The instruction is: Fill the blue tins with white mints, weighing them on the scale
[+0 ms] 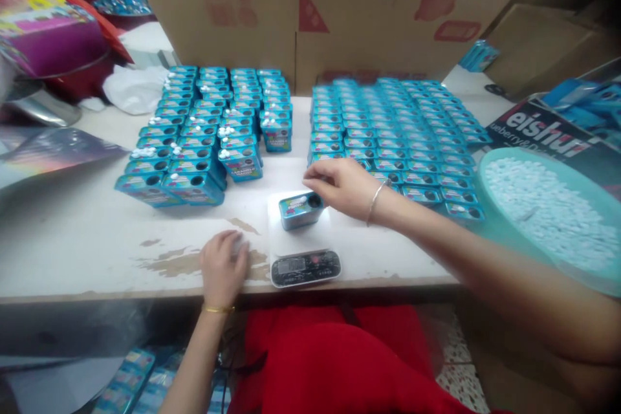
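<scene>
A small blue tin (pixel 299 212) stands upright on the white plate of a digital scale (pixel 306 268), with white tablets on its lid beside a dark round opening. Just above the tin, my right hand (pixel 342 187) is closed in a pinch; anything between its fingertips is too small to name. My left hand (pixel 224 270) rests on the table left of the scale, fingers curled, with a pale spot showing between thumb and forefinger that I cannot make out. To the left stand rows of blue tins (pixel 194 184), many with white tablets on top.
More blue tins (pixel 392 136) stand in a block behind my right hand. A turquoise basin of white tablets (pixel 548 207) sits at the right, beside a dark printed box (pixel 538 126). A large cardboard box (pixel 233 26) stands behind. The white table (pixel 97 233) has torn brown patches.
</scene>
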